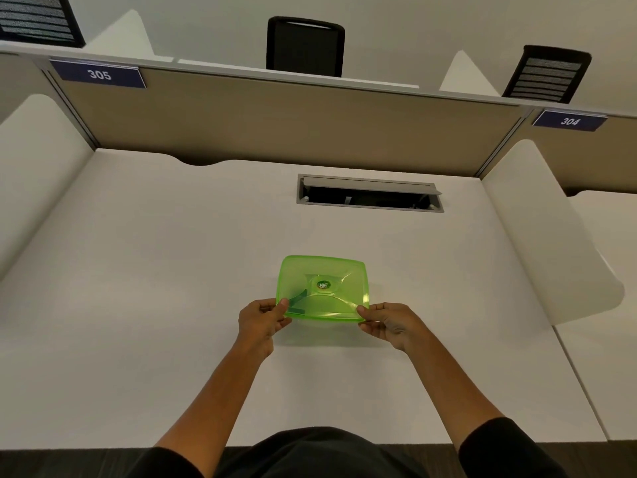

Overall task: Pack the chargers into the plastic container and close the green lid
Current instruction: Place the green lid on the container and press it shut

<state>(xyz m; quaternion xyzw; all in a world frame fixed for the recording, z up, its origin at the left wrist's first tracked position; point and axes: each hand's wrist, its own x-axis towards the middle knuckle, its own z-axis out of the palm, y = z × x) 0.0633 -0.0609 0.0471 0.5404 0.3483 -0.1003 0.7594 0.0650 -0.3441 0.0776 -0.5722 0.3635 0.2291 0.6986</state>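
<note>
A translucent green lid (322,284) with a round label in its middle covers the plastic container in the middle of the white desk. The container beneath is almost fully hidden, and I see no chargers through the lid apart from a faint dark shape near its left front. My left hand (263,320) pinches the lid's near left corner, thumb on top. My right hand (389,322) pinches the near right corner the same way.
A cable hatch (368,194) is open in the white desk (155,270) behind the container. White side dividers stand at left (38,167) and right (551,236), with a beige back panel (275,122). Black chairs stand beyond the panel.
</note>
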